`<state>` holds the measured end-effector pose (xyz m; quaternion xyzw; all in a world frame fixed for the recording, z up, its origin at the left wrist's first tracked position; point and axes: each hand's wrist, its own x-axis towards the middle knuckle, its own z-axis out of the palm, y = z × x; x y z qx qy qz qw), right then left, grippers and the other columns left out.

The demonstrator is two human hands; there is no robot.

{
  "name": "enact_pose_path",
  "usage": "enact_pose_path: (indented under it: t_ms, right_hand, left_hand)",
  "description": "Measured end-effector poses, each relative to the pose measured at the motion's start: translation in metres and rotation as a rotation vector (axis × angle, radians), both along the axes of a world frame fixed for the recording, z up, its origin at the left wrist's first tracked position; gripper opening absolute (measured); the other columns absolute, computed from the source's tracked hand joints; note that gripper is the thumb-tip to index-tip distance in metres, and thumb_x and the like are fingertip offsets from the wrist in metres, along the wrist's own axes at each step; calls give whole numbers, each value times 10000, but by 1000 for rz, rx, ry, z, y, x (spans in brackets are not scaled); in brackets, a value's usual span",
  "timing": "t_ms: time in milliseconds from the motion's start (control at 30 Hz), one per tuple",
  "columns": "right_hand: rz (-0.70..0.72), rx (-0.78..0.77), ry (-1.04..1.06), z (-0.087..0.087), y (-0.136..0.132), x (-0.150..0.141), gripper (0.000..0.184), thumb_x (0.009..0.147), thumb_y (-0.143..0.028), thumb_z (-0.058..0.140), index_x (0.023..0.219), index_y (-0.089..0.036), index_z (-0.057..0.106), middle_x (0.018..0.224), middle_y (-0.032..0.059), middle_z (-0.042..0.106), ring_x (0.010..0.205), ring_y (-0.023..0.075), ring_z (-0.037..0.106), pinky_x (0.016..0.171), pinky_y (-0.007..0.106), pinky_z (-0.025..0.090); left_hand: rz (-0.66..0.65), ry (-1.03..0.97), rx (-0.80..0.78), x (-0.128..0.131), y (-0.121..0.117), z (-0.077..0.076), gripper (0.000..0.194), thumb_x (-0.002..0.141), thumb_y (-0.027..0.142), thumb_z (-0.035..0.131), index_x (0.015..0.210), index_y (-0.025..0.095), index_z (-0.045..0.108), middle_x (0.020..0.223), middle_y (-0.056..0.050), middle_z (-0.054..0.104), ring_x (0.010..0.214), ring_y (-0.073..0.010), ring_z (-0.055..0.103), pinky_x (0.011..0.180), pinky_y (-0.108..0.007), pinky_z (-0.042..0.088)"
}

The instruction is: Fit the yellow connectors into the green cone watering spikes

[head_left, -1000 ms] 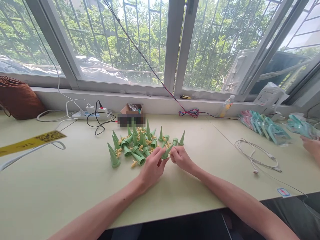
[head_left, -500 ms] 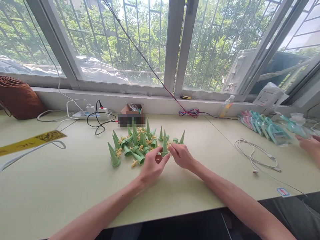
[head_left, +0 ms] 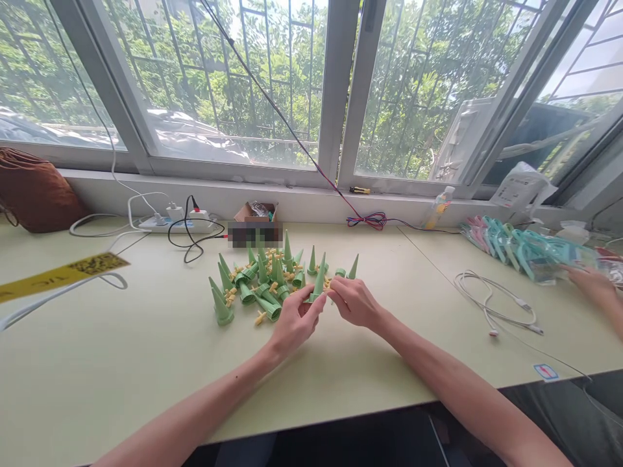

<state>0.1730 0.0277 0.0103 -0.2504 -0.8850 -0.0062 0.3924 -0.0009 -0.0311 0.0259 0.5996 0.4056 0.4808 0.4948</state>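
Observation:
My left hand (head_left: pixel 296 319) is closed around the base of a green plastic cone spike (head_left: pixel 318 280), its tip pointing up and tilted slightly right. My right hand (head_left: pixel 356 302) is pinched just right of the cone's base, holding a small yellow plastic piece (head_left: pixel 328 290) against or close beside it; the fingers partly hide it. Beyond my hands lies a pile of similar green cone spikes (head_left: pixel 263 268), some upright and some on their sides. Small yellow cross-shaped pieces (head_left: pixel 260 318) are scattered among them.
At right, another person's hand (head_left: pixel 591 285) touches bagged teal items (head_left: pixel 523 253). A coiled white cable (head_left: pixel 487 295) lies nearer. Behind the pile are a small cardboard box (head_left: pixel 257 213), a power strip (head_left: pixel 178 223) and bundled wire (head_left: pixel 372 220). A yellow tag (head_left: pixel 63 275) juts in at left.
The cone in my left hand has tilted a little to the right, its base turned toward my right fingers. The other person's hand has moved left over the bagged items.

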Motion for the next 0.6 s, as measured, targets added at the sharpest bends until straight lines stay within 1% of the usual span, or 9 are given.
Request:
enact_pose_path:
  t_ms: [100,167,300,367,467,600]
  right_hand:
    - [27,-54,27,-2,0,-1,382,1057,-347,253,706,-224,339,628,-12,406,531,131,295,514,260,250]
    - [50,-119,68,-4,-1,-2,412,1058,-371,248,682,-225,334,598,-17,401,510,127,292,509,265,255]
    - [81,-304,196,-9,-5,-8,469,1053,-421,261,641,-218,354,557,-29,399,477,107,302,501,261,275]
    - [71,-425,272,-11,-7,-13,509,1042,-473,277,609,-215,351,531,-32,388,467,101,312,487,259,284]
    - [68,-660,407,-13,-9,-20,580,1009,-574,302,550,-220,326,462,-42,335,428,93,297,436,259,273]
    - [189,-989,524,-9,-10,-25,631,938,-687,370,508,-231,294,418,-70,250,371,71,205,368,254,210]
  left_hand:
    - [-12,15,-10,-1,0,-1,354,866,523,594,846,177,522,506,72,408,374,-62,368,346,-186,316]
    - [-29,23,-8,-1,0,-3,340,879,510,581,843,177,521,495,73,412,371,-62,366,353,-188,325]
    - [-28,30,12,-1,0,-6,319,885,483,583,942,171,547,492,78,422,375,-65,369,367,-190,333]
    - [-11,36,21,-1,1,-8,331,880,469,597,1007,167,555,475,86,412,369,-66,367,367,-189,320]
    - [10,53,50,-1,3,-11,353,879,431,610,1102,162,563,465,92,425,354,-63,368,367,-188,313]
    - [42,66,95,-1,4,-13,387,886,409,601,1178,158,565,486,81,476,347,-62,384,364,-188,342]
